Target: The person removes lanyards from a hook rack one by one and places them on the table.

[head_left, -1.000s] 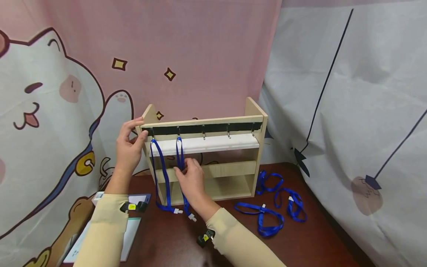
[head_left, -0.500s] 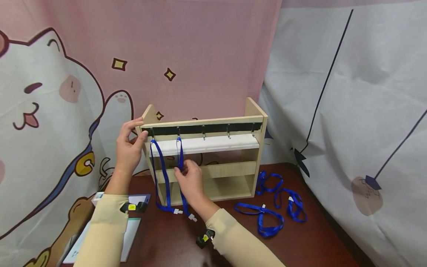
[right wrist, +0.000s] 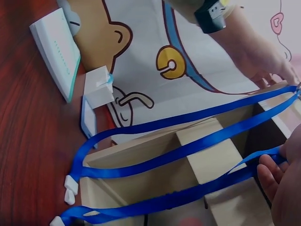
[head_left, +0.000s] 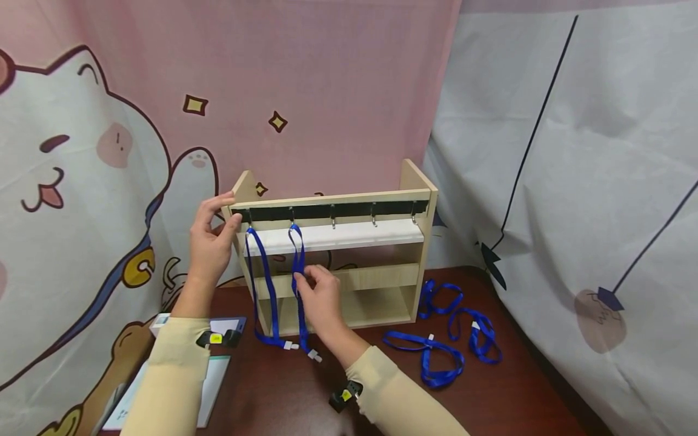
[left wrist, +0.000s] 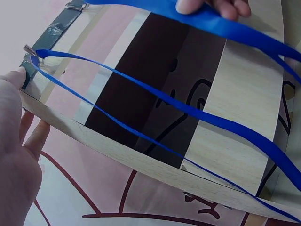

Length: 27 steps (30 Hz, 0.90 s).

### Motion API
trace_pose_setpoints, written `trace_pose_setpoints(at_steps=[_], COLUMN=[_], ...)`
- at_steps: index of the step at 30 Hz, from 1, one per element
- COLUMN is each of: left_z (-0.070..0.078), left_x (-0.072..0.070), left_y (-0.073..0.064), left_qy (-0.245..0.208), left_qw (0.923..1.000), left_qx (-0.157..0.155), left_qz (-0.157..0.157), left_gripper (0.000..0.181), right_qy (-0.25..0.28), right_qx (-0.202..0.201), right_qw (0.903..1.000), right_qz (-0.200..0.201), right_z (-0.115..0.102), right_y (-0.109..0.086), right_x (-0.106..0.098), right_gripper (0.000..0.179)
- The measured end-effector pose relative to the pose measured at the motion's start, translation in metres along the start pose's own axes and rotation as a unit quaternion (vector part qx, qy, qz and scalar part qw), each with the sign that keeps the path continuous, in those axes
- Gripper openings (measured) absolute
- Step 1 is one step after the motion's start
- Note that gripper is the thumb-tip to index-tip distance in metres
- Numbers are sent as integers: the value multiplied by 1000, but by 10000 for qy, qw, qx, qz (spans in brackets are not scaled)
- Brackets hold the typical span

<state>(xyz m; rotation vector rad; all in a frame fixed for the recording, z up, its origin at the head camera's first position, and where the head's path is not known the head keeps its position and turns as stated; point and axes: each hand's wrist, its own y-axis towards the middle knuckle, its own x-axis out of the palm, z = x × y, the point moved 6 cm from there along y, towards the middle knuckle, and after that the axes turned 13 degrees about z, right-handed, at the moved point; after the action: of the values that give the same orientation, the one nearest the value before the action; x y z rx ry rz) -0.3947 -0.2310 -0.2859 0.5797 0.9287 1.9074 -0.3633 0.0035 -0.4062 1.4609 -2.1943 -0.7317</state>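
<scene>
A small wooden shelf rack (head_left: 376,278) stands on the table, with several metal hooks along a dark strip (head_left: 349,210) near its top. My left hand (head_left: 209,245) grips its upper left corner, thumb on the front and fingers at the outer side. One blue lanyard (head_left: 266,266) hangs from the leftmost hook, its white clip (head_left: 291,345) low at the front. A second blue lanyard (head_left: 296,242) hangs from the hook beside it. Partway down that strap, my right hand (head_left: 322,297) pinches it between thumb and fingers, as the right wrist view also shows.
Several more blue lanyards (head_left: 443,374) lie loosely coiled on the dark red table (head_left: 501,399), right of the rack. White boxes (right wrist: 59,54) lie at the left, partly behind the left sleeve. Printed cloth (head_left: 349,91) hangs close behind the rack.
My right hand has shifted slightly right and down along the second lanyard, whose upper strands now slant further right. The left hand and the rack have stayed in place.
</scene>
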Motion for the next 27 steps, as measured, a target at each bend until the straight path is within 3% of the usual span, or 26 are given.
trace_pose_setpoints(at_steps=[10,27], left_z=[1,3], left_x=[-1,-1], left_y=[0,0], left_qy=[-30,-63], left_qw=[10000,9999], left_qx=[11,81], left_qz=[12,-23], left_gripper=[33,33], right_qy=[210,489], right_qx=[-50,-415], right_qw=[9997,9977], right_qz=[-75,-203], right_z=[-22,-44], right_y=[12,28], right_x=[-15,-41], right_gripper=[9,20])
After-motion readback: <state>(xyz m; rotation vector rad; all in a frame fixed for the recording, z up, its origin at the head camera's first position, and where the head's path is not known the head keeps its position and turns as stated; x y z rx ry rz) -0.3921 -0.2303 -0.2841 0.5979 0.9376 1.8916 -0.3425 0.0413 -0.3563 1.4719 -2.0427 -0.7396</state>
